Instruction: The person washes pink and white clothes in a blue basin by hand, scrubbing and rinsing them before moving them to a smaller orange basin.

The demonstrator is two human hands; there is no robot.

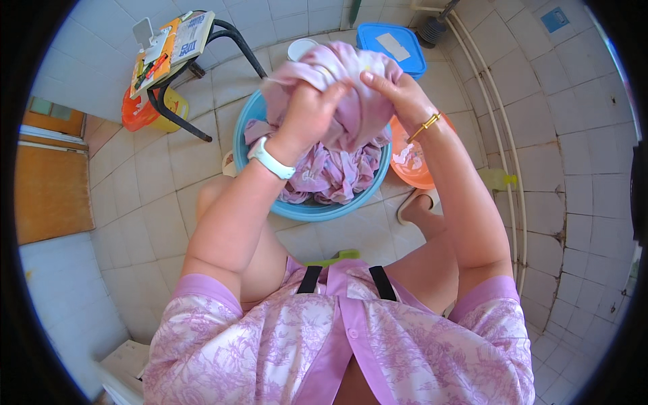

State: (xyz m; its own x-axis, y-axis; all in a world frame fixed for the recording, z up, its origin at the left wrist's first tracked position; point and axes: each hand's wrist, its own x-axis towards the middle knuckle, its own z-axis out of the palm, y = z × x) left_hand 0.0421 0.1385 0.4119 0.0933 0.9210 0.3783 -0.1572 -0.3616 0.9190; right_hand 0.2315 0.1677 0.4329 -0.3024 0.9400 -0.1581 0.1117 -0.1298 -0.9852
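A bunched piece of pink-and-white fabric (349, 116) is raised above a round blue basin (331, 213). My left hand (311, 111), with a pale watch at the wrist, grips its left part. On the other side my right hand (400, 91) holds it, thumb on top; a gold bangle circles that wrist. More wet-looking pink patterned cloth (336, 174) lies crumpled inside the basin. The held fabric hides the basin's far part, and I cannot tell whether it joins the cloth below.
An orange basin (417, 174) stands right of the blue one. Behind are a blue lidded box (415, 53), a white round container (302, 49) and a plunger (434, 31). A black-legged stool (177, 114) at left bears books and pens. Pipes (486, 86) run along the right wall.
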